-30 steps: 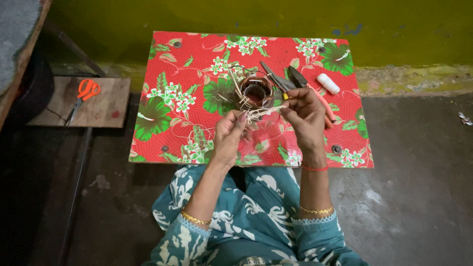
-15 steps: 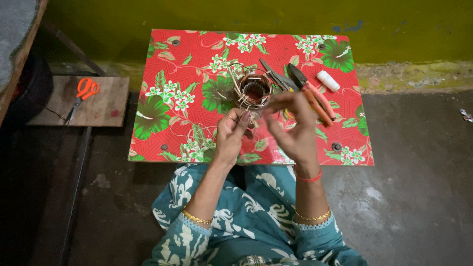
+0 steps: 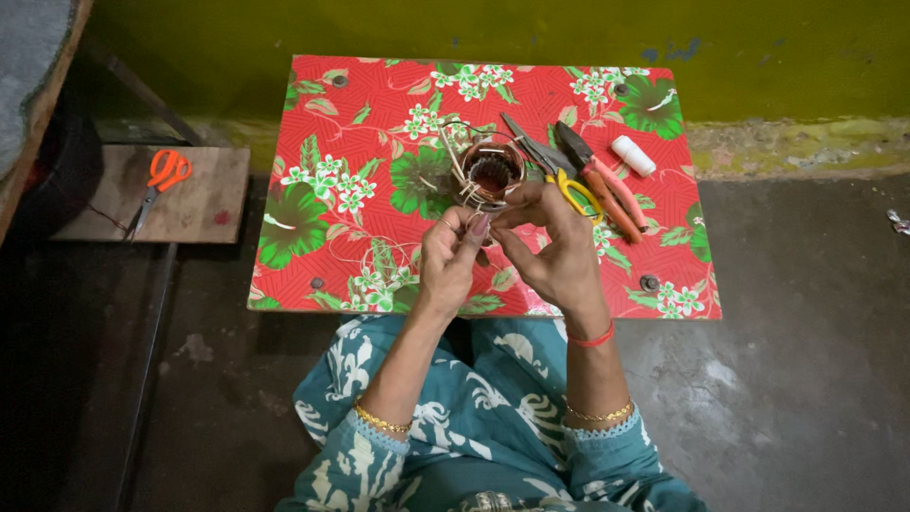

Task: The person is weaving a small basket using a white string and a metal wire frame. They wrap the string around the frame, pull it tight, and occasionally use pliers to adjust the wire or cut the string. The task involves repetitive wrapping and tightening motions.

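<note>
A person is sitting on the floor over a low board (image 3: pixel 351 123) that is wearing a glossy red cover printed with green leaves and white flowers, with round fasteners showing near its corners. Both hands are meeting above the near middle of the board. The left hand (image 3: pixel 453 254) is pinching with thumb and forefinger closed on pale thin wire strands (image 3: pixel 471 196), and the right hand (image 3: pixel 555 248) is curling in from the other side, its fingertips closing on the same strands just beside the left thumb. The strands are leading up to a small round coil (image 3: pixel 492 173) of copper-coloured wire with a dark centre, which is sitting on the board touching the fingertips; whether either hand is also gripping the coil itself cannot be told. Just right of the coil, pliers with yellow handles (image 3: pixel 559 175) and pliers with orange handles (image 3: pixel 599 175) are lying side by side, metal jaws pointing away. Beyond them a small white cylinder (image 3: pixel 632 155) is lying at a slant. Well off to the left, scissors with orange handles (image 3: pixel 158 182) are resting on a worn wooden plank (image 3: pixel 204 204). Behind the board a yellow-green wall (image 3: pixel 474 33) is rising from the rough grey floor (image 3: pixel 796 360).
</note>
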